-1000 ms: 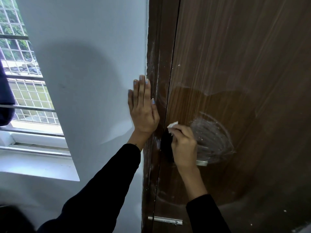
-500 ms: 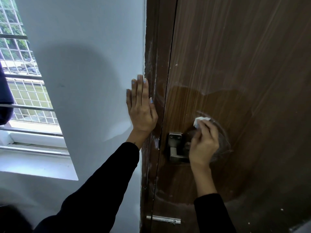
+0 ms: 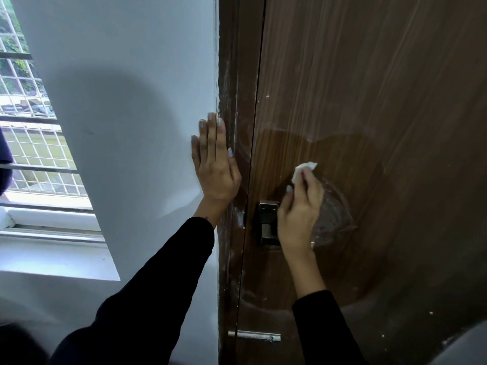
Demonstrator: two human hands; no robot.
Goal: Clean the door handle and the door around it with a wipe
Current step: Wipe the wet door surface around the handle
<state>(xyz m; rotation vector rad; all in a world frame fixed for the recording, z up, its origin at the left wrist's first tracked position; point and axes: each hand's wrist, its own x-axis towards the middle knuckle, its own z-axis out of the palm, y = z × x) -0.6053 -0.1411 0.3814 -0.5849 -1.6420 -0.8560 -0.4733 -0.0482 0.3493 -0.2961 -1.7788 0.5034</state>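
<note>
The wipe point(image 3: 305, 172) is pinched in the right hand point(image 3: 300, 214) against the door point(image 3: 369, 101) above the handle point(image 3: 268, 222); the left hand point(image 3: 214, 164) lies open, flat on the wall point(image 3: 131, 101). Next, the handle itself likely needs wiping.

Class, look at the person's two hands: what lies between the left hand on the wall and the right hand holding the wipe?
In the head view, between the left hand and right hand runs the dark door frame.

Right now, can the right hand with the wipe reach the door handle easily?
Probably yes. The right hand holds the wipe on the door just beside and above the door handle, with nothing between them.
</note>
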